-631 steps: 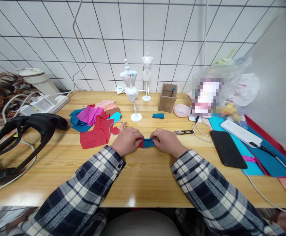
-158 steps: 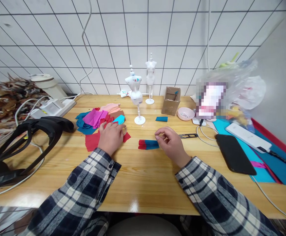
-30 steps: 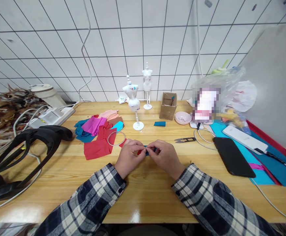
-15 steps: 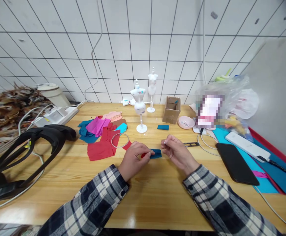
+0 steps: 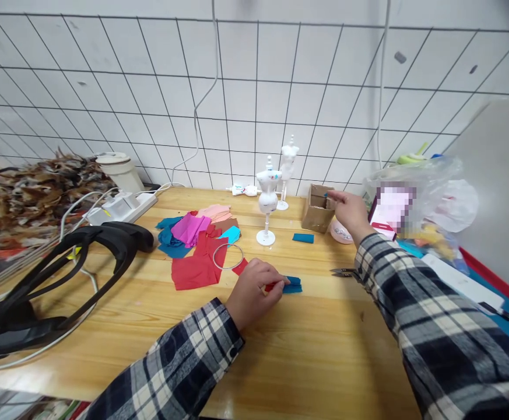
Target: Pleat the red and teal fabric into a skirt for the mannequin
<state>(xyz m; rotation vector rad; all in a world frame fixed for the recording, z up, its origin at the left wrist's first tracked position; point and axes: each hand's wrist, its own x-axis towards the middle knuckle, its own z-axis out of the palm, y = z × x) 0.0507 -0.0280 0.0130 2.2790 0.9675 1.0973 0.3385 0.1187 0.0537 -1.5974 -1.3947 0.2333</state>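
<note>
My left hand [image 5: 254, 286] pinches a small folded piece of red and blue cloth [image 5: 290, 285] against the wooden table [image 5: 280, 361]. My right hand [image 5: 346, 210] is stretched out to the back right, its fingers closed at the rim of a small cardboard box [image 5: 316, 209]; what they hold, if anything, is too small to make out. A pink bowl [image 5: 339, 232] sits just under that hand. A white mannequin on a stand [image 5: 266, 201] is behind the cloth, with a second one [image 5: 286, 169] behind it.
A pile of coloured cloth scraps [image 5: 197, 245] and a wire ring [image 5: 228, 255] lie left of centre. Thread snips [image 5: 344, 271] and a blue scrap [image 5: 303, 238] are nearby. A black headset [image 5: 62, 262] and cables fill the left side. A plastic bag [image 5: 424, 195] stands at the right.
My right hand let go of the folded cloth and reached back right to the cardboard box. My left hand stayed on the cloth. The view swung left.
</note>
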